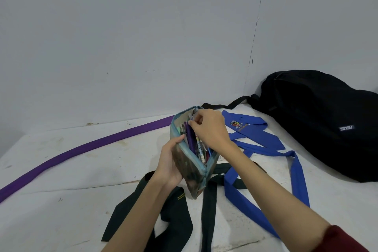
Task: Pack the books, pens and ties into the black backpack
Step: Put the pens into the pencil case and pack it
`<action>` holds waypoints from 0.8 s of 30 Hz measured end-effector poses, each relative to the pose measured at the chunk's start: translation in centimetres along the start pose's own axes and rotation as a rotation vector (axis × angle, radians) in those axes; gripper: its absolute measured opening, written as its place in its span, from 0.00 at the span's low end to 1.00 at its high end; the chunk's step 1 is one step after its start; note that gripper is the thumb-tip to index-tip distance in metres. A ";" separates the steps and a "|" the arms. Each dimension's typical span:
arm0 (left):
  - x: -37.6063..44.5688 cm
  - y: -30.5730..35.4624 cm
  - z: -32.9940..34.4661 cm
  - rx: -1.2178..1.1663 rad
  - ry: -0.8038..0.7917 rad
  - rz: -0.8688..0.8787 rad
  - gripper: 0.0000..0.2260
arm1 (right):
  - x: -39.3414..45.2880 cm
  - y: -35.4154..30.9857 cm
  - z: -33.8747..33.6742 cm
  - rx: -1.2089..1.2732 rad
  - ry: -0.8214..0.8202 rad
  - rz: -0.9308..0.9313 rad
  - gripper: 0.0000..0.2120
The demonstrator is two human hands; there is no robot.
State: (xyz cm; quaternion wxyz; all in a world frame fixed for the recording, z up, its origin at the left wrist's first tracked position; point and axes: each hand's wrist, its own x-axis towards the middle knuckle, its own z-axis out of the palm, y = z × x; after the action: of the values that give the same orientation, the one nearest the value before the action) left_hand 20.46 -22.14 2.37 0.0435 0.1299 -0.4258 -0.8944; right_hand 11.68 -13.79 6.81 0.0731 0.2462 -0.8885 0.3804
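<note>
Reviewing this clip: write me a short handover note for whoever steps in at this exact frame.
Left hand grips the open pencil case, held up above the table.
Right hand pinches at the pens standing in the case's mouth.
Blue tie and dark green tie lie loose on the table; a purple strip runs along the left.
Black backpack lies at the far right; no opening is visible from here.
Done: pens are in the case.
Left: case and ties into the backpack. No books in view.

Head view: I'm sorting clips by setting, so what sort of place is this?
Probably a bare room at home: a plain grey-white wall, a scuffed white table, and school things, a blue fabric tie.
</note>
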 end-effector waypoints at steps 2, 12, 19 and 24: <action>0.0 -0.1 -0.1 -0.013 0.004 -0.003 0.10 | -0.2 0.1 -0.4 0.014 -0.040 -0.015 0.10; 0.3 0.4 -1.4 -0.046 0.093 -0.024 0.13 | -0.7 1.0 -3.2 0.018 -0.458 -0.092 0.06; 0.5 0.9 -1.9 -0.048 0.096 -0.027 0.12 | 0.4 4.2 -3.6 0.345 0.143 0.077 0.07; 0.5 1.4 -2.5 -0.054 0.111 -0.037 0.12 | 0.2 9.2 -1.4 -0.209 -0.182 0.310 0.08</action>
State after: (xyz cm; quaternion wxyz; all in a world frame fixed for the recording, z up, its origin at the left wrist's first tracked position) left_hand 20.62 -24.98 1.82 0.0543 0.1860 -0.3958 -0.8977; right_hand 6.92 -7.46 1.96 -0.0419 0.1309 -0.9533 0.2690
